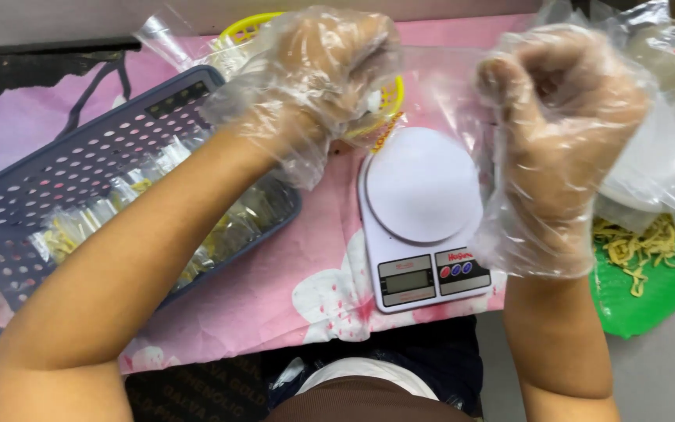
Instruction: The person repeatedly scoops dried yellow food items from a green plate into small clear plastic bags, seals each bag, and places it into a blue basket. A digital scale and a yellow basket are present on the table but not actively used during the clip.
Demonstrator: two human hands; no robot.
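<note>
Though gloved, hands (pixel 330 70) raised, fisted.

Bright, even overhead light; shadows soft and short. White glare on the scale (pixel 422 205) platform. Left of the scale, the gloved left hand (pixel 318 74) shows shine on wrinkled plastic; right of it, the right hand (pixel 560 141) is slightly motion-soft. Corners beyond the scale bend mildly.

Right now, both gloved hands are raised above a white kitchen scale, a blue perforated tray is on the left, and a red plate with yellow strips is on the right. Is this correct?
Not quite: the plate with the yellow strips is green, not red, as the head view shows. The rest holds: left hand and right hand are gloved, above the white kitchen scale, with the blue perforated tray at left.
</note>
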